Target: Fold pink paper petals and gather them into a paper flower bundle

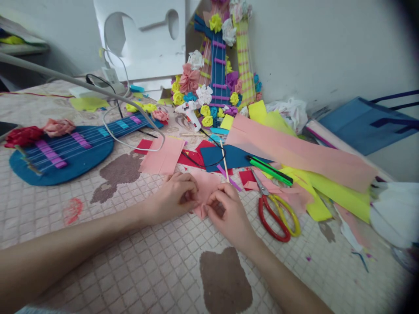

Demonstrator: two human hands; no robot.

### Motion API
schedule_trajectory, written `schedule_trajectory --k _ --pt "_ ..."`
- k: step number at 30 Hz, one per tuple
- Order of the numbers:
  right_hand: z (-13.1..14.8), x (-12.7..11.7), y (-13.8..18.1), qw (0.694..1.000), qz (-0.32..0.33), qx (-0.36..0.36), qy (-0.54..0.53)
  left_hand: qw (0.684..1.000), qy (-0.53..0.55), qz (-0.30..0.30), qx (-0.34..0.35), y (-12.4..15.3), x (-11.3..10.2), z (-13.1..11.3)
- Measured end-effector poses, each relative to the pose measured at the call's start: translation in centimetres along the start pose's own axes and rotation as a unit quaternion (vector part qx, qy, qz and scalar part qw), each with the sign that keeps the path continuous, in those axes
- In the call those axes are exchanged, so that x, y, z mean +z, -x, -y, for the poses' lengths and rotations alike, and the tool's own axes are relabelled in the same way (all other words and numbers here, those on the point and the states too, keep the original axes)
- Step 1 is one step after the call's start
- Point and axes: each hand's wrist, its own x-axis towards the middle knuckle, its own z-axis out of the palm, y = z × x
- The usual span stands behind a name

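Observation:
Both hands pinch the near edge of a pink crepe paper piece (207,185), which is gathered between them. My left hand (175,196) has its thumb and fingertips closed on the paper's left side. On the right side my right hand (231,213) grips the paper in the same way. A thin wooden stick (224,161) stands out just beyond the right fingers. Another flat pink paper square (163,155) lies behind the left hand. To the right of my right hand rest scissors (276,213) with red and yellow handles.
A blue paper guitar (65,152) with paper flowers lies at left. Behind stand a white glue gun (190,114), its cord looping forward, and decorated guitars (219,74). A green cutter (270,170) and pink and yellow paper strips (301,148) spread right. A white cable (81,83) arches over the left.

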Motion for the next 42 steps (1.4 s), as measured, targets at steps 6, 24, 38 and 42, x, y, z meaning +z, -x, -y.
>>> schedule_trajectory --k 6,24,38,42 --pt "0.1 -0.2 -0.1 1.000 0.008 0.011 0.010 1.000 0.017 0.016 -0.014 -0.1 -0.3 -0.2" --pt "-0.1 0.2 -0.1 0.999 -0.003 -0.001 0.038 0.998 -0.036 -0.021 -0.038 0.1 0.4 -0.8" --pt "-0.2 0.6 0.0 0.999 -0.011 0.003 0.048 0.998 -0.042 -0.038 -0.033 0.3 0.9 -0.6" --pt "-0.2 0.6 0.0 0.998 -0.011 0.012 0.055 0.998 -0.044 -0.037 -0.037 0.3 0.9 -0.7"
